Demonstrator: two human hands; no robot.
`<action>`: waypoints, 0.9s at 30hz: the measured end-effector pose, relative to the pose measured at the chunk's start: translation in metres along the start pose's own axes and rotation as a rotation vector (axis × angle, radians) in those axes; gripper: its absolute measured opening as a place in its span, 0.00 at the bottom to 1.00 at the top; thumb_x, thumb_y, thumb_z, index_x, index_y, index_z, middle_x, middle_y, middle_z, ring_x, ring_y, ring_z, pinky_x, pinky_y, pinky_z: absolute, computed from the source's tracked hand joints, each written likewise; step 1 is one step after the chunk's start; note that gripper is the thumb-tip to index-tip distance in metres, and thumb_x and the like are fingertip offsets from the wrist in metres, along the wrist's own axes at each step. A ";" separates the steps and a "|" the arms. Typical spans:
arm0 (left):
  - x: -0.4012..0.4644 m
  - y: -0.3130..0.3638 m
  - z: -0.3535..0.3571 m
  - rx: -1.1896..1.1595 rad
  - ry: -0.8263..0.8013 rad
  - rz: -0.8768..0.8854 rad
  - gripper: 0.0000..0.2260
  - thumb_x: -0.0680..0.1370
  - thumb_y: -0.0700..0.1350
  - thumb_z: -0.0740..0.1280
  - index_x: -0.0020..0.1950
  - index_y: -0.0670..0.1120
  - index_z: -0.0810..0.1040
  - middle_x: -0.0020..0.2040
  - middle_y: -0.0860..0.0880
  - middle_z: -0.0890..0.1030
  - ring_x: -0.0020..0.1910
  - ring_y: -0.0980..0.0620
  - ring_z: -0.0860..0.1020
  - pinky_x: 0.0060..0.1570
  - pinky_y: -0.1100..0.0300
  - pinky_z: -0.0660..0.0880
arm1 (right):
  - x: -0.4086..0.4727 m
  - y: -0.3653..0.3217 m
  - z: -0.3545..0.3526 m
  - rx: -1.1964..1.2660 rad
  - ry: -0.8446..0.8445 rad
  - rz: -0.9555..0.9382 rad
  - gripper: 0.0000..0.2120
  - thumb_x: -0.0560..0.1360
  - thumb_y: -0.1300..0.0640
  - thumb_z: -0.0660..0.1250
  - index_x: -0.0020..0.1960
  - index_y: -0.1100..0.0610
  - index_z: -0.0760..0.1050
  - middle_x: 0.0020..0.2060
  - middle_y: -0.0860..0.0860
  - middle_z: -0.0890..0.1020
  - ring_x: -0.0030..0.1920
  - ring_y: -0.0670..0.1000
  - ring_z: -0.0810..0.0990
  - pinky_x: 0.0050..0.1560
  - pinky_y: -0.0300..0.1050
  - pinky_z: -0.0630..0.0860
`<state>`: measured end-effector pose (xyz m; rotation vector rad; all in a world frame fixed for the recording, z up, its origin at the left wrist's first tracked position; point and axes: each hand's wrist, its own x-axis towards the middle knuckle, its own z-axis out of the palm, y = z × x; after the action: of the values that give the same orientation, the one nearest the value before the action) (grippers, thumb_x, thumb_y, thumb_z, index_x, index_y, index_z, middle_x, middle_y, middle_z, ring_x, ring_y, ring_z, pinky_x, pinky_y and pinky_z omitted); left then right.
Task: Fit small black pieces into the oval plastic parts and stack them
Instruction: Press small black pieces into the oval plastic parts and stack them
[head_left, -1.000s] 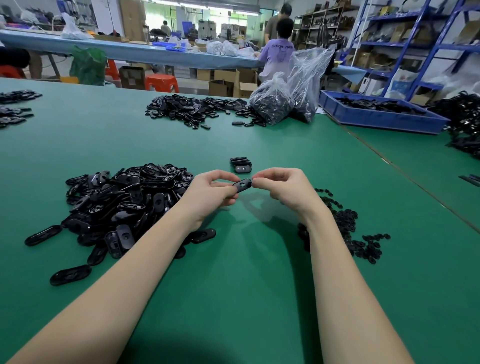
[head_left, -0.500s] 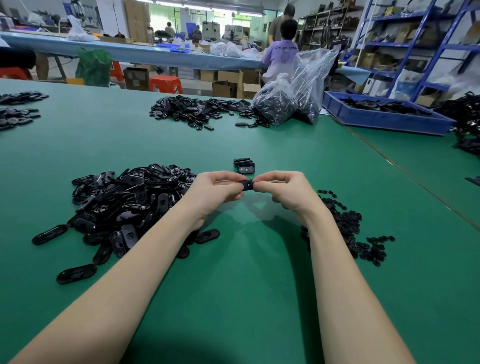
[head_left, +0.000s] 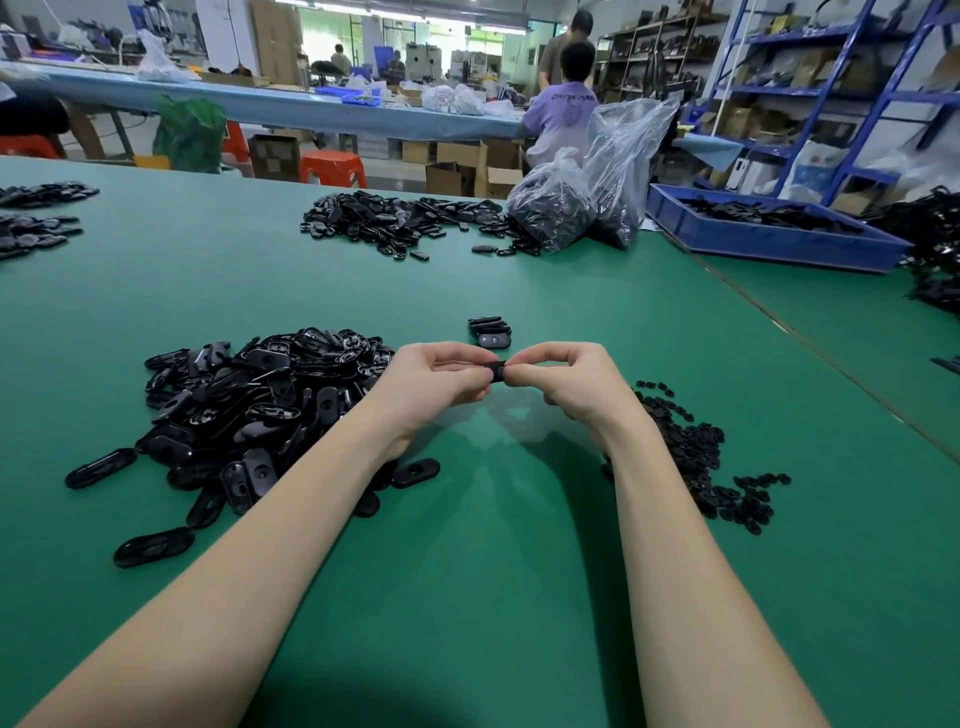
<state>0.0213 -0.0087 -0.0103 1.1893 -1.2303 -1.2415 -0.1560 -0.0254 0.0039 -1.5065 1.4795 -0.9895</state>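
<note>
Left hand (head_left: 434, 382) and right hand (head_left: 563, 382) both pinched 1 black oval plastic part (head_left: 497, 372) between fingertips, held above the green counter (head_left: 493, 571). Best pressed squarely till seated, then added to the small stack (head_left: 490, 332) just beyond.

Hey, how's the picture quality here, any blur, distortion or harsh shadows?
Head view: sharp on both hands gripping the oval part; wide-angle bend curves the table seam; soft shadows under the left hand and right hand; bright ceiling lights glare far back.
</note>
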 end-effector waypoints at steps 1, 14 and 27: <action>0.000 0.000 0.000 0.009 -0.006 -0.001 0.06 0.77 0.34 0.71 0.50 0.43 0.85 0.45 0.45 0.87 0.42 0.54 0.84 0.46 0.66 0.80 | 0.000 -0.001 0.000 -0.007 -0.002 0.007 0.04 0.69 0.55 0.79 0.42 0.51 0.85 0.26 0.45 0.74 0.22 0.39 0.68 0.23 0.29 0.63; -0.001 0.006 0.001 -0.079 -0.052 -0.045 0.05 0.75 0.35 0.73 0.49 0.41 0.83 0.41 0.43 0.84 0.39 0.53 0.82 0.44 0.65 0.79 | -0.003 0.002 -0.001 0.085 -0.153 0.067 0.09 0.65 0.43 0.82 0.39 0.43 0.85 0.39 0.44 0.86 0.26 0.41 0.70 0.26 0.35 0.63; -0.001 0.005 0.000 0.051 -0.018 -0.014 0.06 0.75 0.32 0.71 0.48 0.41 0.83 0.38 0.43 0.84 0.36 0.51 0.80 0.47 0.63 0.82 | -0.001 -0.001 0.001 -0.008 -0.132 0.020 0.05 0.69 0.54 0.78 0.36 0.50 0.83 0.27 0.43 0.77 0.24 0.41 0.67 0.24 0.31 0.62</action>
<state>0.0217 -0.0079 -0.0054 1.2273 -1.2757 -1.2402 -0.1548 -0.0247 0.0043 -1.5300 1.4033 -0.8563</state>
